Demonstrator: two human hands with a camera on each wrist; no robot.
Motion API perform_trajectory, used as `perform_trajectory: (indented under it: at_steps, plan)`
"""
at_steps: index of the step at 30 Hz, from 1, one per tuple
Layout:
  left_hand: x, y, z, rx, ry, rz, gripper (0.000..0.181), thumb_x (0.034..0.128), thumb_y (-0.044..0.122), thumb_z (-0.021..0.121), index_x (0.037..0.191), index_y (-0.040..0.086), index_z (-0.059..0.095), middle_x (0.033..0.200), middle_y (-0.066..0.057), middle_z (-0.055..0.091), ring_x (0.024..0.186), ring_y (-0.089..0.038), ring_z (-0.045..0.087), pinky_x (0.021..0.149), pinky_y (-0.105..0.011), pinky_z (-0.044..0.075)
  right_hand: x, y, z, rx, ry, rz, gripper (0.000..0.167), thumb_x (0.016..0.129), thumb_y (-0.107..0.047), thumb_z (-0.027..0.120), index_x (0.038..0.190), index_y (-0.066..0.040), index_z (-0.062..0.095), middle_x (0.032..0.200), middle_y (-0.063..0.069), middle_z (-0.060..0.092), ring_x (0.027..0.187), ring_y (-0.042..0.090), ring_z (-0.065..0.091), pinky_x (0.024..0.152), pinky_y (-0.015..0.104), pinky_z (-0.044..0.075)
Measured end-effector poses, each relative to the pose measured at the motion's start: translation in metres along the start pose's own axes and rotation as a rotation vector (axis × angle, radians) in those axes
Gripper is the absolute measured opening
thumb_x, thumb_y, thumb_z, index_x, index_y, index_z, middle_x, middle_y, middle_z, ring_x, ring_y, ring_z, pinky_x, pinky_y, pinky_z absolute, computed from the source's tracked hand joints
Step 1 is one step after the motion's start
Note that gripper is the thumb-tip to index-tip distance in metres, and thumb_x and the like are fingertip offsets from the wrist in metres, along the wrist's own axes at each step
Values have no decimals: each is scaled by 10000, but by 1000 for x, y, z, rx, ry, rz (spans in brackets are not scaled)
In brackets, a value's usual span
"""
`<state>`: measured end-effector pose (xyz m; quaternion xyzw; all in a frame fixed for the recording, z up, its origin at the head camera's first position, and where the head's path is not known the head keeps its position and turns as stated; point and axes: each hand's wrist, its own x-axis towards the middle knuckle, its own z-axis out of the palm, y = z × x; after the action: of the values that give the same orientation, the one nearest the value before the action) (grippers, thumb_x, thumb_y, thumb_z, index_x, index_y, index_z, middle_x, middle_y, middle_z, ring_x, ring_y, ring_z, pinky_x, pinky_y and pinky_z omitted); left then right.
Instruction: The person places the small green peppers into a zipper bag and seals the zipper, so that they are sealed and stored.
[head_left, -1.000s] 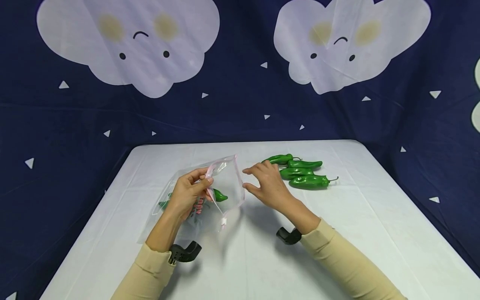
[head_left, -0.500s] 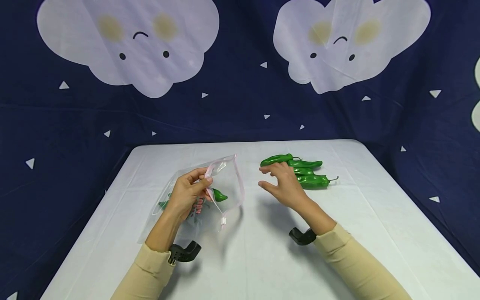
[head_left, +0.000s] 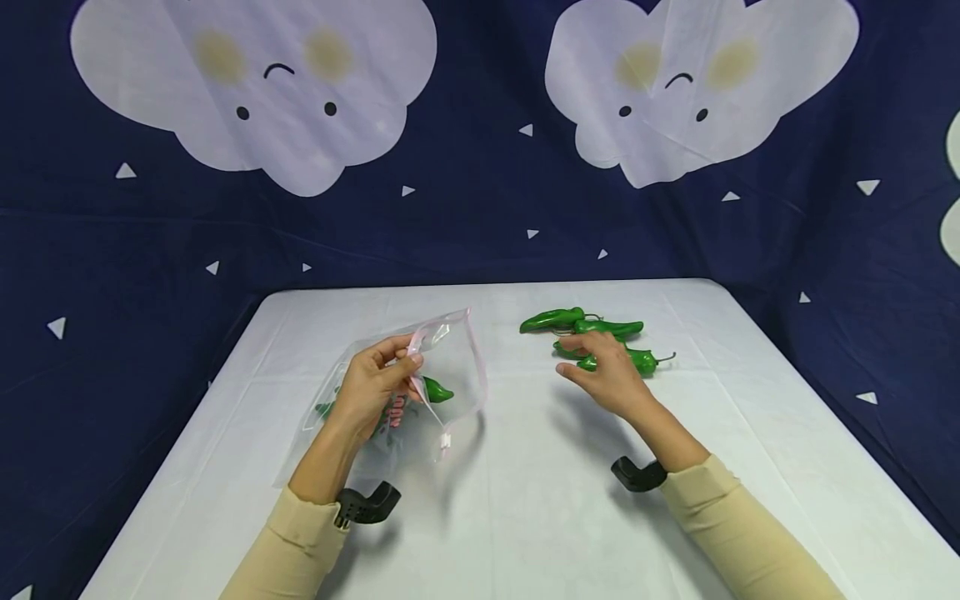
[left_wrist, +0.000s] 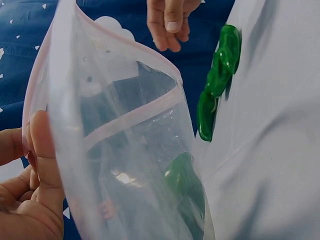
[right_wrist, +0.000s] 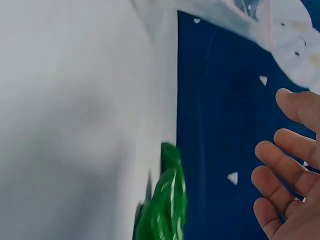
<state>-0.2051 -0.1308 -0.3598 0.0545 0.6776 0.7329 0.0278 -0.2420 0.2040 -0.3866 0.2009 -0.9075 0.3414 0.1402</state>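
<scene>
My left hand (head_left: 373, 385) pinches the pink-edged mouth of a clear zip bag (head_left: 461, 358), which gapes toward the right. Inside the bag lies a green pepper (left_wrist: 183, 182), seen through the plastic, and pink print shows on its side. My right hand (head_left: 609, 372) hovers above the near part of a group of green peppers (head_left: 551, 320), fingers loosely bent and nothing in its grasp. It partly hides the nearer peppers in the head view. In the right wrist view the hand (right_wrist: 292, 175) is apart from the pepper (right_wrist: 167, 205) below it.
A white cloth covers the table (head_left: 525, 517). Behind it hangs a dark blue curtain (head_left: 480, 225) with cloud and triangle prints. A black wrist camera (head_left: 369, 503) sits on the left wrist and another black camera (head_left: 639, 475) on the right.
My right hand has moved right, from beside the bag's mouth to over the peppers, uncovering the far left one. My left hand and the bag have stayed nearly still.
</scene>
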Motion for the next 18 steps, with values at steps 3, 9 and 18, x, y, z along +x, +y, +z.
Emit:
perform_trajectory:
  at_steps: [3,9,18]
  plan:
    - [0,0,0,2,1,2,411,918,71,587,1297,-55,492,907,15,494,542,-83,587,517,-196,558,-3,12,-5,-17,6,32,396,820,-226,733,1169,-65,636,1152,108,644,1045,276,528,918,493,414]
    - [-1,1,0,2,-1,1,415,915,72,591,1296,-58,490,907,14,493,534,-85,587,515,-195,558,-8,37,-15,-16,8,111,418,830,-228,722,1191,-47,617,1182,146,625,1130,322,514,967,525,406]
    - [-1,1,0,5,0,-1,419,915,69,590,1299,-62,486,908,15,494,533,-85,583,515,-200,559,-12,74,-29,-49,-28,232,468,870,-313,671,1256,-65,573,1251,168,573,1145,342,488,952,552,398]
